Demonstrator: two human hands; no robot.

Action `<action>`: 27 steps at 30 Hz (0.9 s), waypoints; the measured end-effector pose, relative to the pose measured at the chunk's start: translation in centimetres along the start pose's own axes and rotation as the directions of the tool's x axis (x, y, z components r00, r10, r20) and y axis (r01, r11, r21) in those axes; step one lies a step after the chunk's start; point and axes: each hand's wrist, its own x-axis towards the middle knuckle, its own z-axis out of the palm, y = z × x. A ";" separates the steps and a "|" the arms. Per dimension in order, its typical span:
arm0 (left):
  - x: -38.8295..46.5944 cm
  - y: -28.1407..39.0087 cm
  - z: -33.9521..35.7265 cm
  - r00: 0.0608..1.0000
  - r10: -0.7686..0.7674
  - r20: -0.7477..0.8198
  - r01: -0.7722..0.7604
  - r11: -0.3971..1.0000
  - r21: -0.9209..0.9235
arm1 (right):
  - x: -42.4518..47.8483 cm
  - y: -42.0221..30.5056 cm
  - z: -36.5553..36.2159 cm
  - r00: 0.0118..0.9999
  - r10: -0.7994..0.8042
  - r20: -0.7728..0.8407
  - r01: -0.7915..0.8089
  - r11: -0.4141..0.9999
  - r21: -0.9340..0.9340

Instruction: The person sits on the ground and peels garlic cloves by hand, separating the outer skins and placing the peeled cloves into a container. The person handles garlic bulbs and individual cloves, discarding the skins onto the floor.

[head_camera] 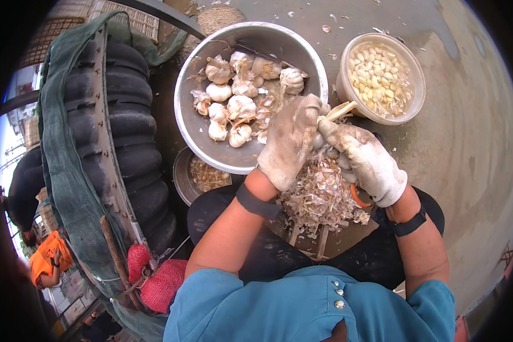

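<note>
My left hand [293,139], in a soiled white work glove, is at the right rim of a large metal basin [196,147]. My right hand [363,160], gloved likewise, meets it fingertip to fingertip. Both grip a garlic bulb [341,112] whose dry stem sticks out up and to the right; the fingers hide most of the bulb. Under the right palm shows a curved orange piece [361,196], its other end hidden. Whole garlic bulbs [241,107] and loose skins lie in the basin. Below my hands, a heap of garlic skins [320,196] rises between my knees.
A plastic tub [418,96] of peeled garlic cloves [376,79] stands beyond my right hand. A smaller metal bowl [181,179] with garlic pieces is partly under the basin. Black ribbed rubber [132,115], green netting [68,149] and red mesh bags [164,284] line the left. Other people are farther left.
</note>
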 end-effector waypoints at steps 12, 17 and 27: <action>-0.4 0.5 -0.1 0.983 -0.174 -0.052 0.138 0.904 -0.405 | 1.6 1.8 0.0 0.953 -0.300 0.030 0.301 0.946 -0.119; -0.5 -1.3 1.0 0.925 0.205 -0.320 -0.226 0.974 -0.031 | 0.3 0.9 0.9 0.906 -0.400 0.138 0.407 0.733 -0.545; -0.2 -0.5 -0.5 0.954 0.122 -0.273 -0.138 0.990 -0.041 | 0.5 2.0 0.8 0.942 -0.212 0.258 0.330 0.708 -0.624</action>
